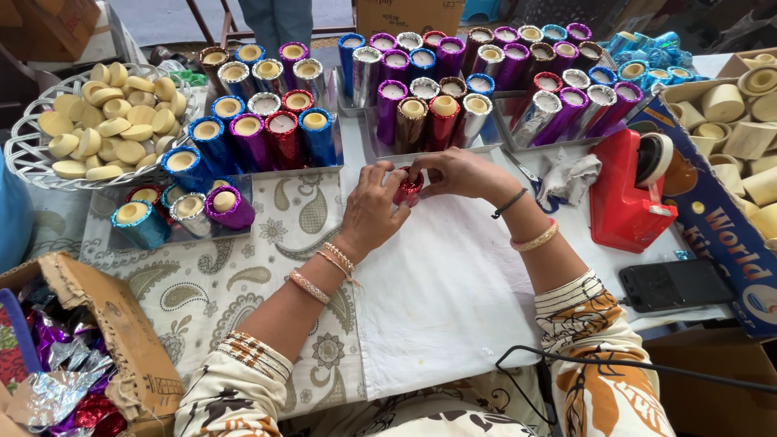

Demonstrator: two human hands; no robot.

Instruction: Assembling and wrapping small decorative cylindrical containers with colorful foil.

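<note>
Pinching a red foil roll [408, 189] between both hands
Left hand [372, 212] curled shut at its 7 o'clock, right hand [457, 172] fingers clamped at its 2 o'clock, above white cloth [437, 283]

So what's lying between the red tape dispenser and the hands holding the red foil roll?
In the head view, a crumpled grey cloth lies between the red tape dispenser and the right hand; otherwise white sheet.
</note>
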